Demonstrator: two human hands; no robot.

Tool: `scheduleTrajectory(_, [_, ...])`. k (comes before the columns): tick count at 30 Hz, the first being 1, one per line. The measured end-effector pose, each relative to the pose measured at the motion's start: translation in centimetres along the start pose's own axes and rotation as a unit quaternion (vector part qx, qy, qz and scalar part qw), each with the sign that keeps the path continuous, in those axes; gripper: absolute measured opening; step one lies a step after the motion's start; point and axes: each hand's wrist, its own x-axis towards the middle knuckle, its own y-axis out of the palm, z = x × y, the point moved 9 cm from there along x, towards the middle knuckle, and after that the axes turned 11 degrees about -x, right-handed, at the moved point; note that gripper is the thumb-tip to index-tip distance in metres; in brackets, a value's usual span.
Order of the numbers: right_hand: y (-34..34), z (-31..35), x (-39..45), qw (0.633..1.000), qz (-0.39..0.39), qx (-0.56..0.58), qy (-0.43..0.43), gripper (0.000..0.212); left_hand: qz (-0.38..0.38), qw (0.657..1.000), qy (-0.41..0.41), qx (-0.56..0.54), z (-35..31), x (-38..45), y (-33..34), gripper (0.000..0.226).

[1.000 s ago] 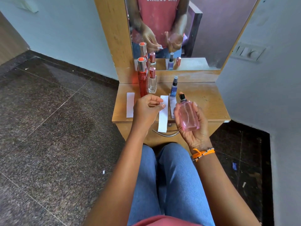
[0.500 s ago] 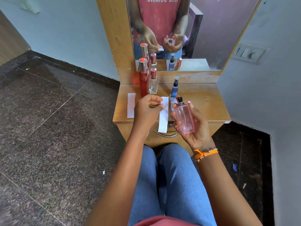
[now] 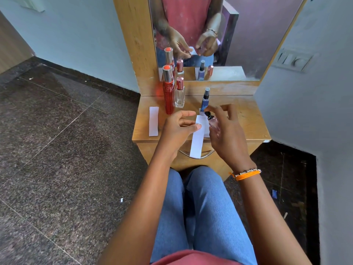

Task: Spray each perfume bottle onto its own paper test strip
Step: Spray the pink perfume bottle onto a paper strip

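Note:
My left hand pinches the top of a white paper strip that hangs over the front edge of the wooden dresser top. My right hand grips a pink perfume bottle, mostly hidden behind the hand, with its black nozzle turned toward the strip and a finger over it. A tall red bottle, a small clear bottle with a red cap and a blue bottle stand upright at the back. Another white strip lies flat on the left.
A mirror rises behind the bottles and reflects them and both hands. A further strip lies partly hidden under my hands. A metal drawer handle sits below the top's edge. My knees in blue jeans are right under the dresser.
My right hand has rolled over and swung left, bringing the pink bottle from upright in my open palm to a tilted position with its nozzle against the strip. My left hand stays put.

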Motion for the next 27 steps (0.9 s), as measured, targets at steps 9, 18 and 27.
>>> scheduleTrajectory(9, [0.1,0.5,-0.1,0.999,0.007,-0.034,-0.019,0.053,0.007,1.000,0.013,-0.011,0.0,-0.1,0.5,0.035])
scheduleTrajectory(18, [-0.2,-0.3,0.0,1.000,-0.023,0.012,0.010,0.049,-0.005,1.000,0.019,-0.004,0.1,0.0,0.3,0.034])
scheduleTrajectory(27, [-0.2,-6.9,-0.2,0.968,-0.078,0.142,0.192,0.061,-0.045,0.997,0.053,0.034,0.6,0.6,-0.2,0.015])
